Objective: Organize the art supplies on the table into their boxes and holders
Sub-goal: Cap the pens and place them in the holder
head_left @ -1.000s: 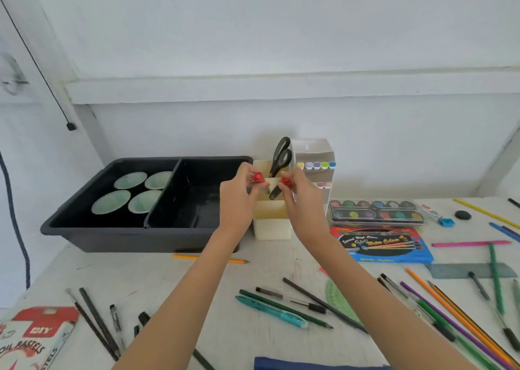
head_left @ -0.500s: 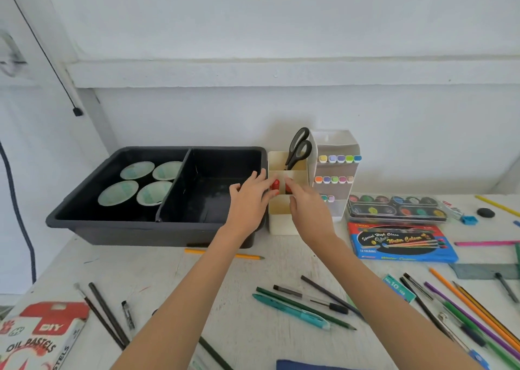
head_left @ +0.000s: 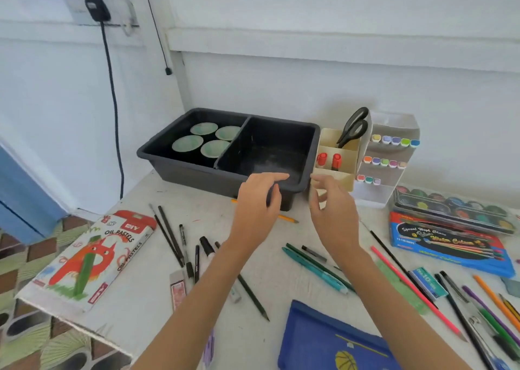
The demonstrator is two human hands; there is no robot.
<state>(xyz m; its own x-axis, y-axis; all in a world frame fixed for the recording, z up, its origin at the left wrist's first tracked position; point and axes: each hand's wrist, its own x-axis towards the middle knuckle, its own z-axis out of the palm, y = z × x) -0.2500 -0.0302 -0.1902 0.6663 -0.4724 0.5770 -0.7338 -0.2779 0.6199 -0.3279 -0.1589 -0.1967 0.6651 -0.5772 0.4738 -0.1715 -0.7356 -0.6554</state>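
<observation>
Red caps marked two markers (head_left: pixel 328 160) that stood upright side by side in the middle compartment of the cream holder (head_left: pixel 342 176), with black scissors (head_left: pixel 353 127) standing handles-up in the compartment behind them. The holder sat on the bench (head_left: pixel 135 293) between a black tray (head_left: pixel 194 172), whose left half held four pale green dishes (head_left: pixel 206 140), and a white rack of pastel-capped markers (head_left: pixel 394 150). The left hand (head_left: pixel 257 200) hovered in front of the tray's near right corner, its fingers (head_left: pixel 277 176) loosely spread and holding nothing. The right hand (head_left: pixel 334 209) hung just in front of the holder, its fingers (head_left: pixel 318 179) likewise apart and empty, near the holder's front wall but apart from the markers. Loose pencils, pens and brushes lay scattered over the bench around both forearms, a teal pen (head_left: pixel 312 271) among them. An oil pastels box (head_left: pixel 92 257) lay at the left edge, a watercolour palette (head_left: pixel 450 209) and a blue paint-set box (head_left: pixel 450 245) lay to the right, and a blue pouch (head_left: pixel 323 341) lay nearest the person.
</observation>
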